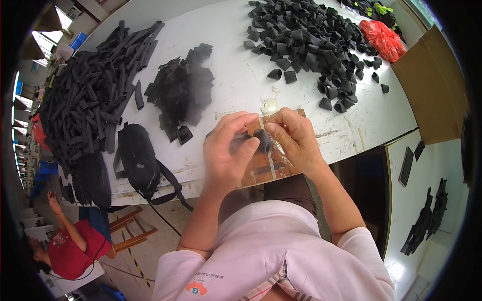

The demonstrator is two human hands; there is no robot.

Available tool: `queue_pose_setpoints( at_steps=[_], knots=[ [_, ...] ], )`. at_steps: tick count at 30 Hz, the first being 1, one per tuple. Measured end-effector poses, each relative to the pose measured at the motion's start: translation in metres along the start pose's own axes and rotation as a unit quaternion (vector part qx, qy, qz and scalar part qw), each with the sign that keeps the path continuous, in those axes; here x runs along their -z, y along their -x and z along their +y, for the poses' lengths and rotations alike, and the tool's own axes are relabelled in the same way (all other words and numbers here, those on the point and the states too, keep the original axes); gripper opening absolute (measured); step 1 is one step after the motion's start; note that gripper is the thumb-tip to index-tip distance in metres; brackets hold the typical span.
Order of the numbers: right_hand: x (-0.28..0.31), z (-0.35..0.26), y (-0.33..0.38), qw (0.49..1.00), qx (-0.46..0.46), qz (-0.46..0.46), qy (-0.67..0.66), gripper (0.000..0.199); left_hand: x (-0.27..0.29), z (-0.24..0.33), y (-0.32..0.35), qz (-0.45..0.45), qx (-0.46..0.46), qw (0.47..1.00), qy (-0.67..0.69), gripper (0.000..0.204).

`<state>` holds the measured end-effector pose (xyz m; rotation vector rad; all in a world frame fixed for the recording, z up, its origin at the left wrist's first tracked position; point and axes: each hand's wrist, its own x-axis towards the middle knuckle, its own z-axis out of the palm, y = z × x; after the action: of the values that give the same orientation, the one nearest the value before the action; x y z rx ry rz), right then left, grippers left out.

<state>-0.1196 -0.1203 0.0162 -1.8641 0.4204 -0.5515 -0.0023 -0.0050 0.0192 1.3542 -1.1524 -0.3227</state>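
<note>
At the white table's [226, 60] near edge, both hands handle one dark, folded fabric-like piece [263, 144].

Toward ten o'clock lie heaped long black strips [85, 95]; the left hand [226, 150] grasps the piece, the right hand [297, 139] pinches its upper side, both over a brown wooden board [257, 168]; looped black pieces [306, 40] lie at one o'clock. Seemingly a shaping step; next calls for steady fingertips.

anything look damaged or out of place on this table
The white tabletop looks worn: brown marks stain it beside the wooden board. A couple of black loops lie apart from their heap, toward the cardboard box.
</note>
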Motion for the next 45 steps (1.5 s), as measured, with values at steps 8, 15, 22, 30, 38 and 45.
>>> queue_pose_setpoints(
  at_steps=[8, 15, 22, 30, 38, 45],
  knots=[
    [-0.004, -0.023, 0.010, 0.964, 0.169, 0.068, 0.191, 0.017, -0.001, 0.004, -0.006, -0.001, 0.007, 1.000, 0.019, 0.013],
    [-0.008, -0.003, 0.002, 0.957, 0.204, 0.093, 0.183, 0.012, -0.009, 0.011, -0.010, 0.006, 0.025, 1.000, 0.003, 0.012],
    [-0.002, -0.028, 0.006, 0.989, 0.119, 0.048, 0.071, 0.015, -0.010, -0.003, 0.007, 0.104, 0.104, 0.953, 0.266, 0.007],
    [-0.004, -0.024, 0.008, 0.978, 0.147, 0.088, 0.120, 0.012, 0.000, -0.013, 0.015, 0.112, 0.171, 0.828, 0.522, 0.009],
    [0.000, -0.041, 0.003, 0.977, 0.114, 0.088, 0.158, 0.012, -0.003, -0.005, 0.009, 0.129, 0.157, 0.876, 0.439, 0.009],
    [-0.005, -0.009, 0.004, 0.978, 0.153, 0.078, 0.117, 0.012, -0.003, -0.012, 0.019, 0.138, 0.159, 0.913, 0.350, 0.010]
  ],
)
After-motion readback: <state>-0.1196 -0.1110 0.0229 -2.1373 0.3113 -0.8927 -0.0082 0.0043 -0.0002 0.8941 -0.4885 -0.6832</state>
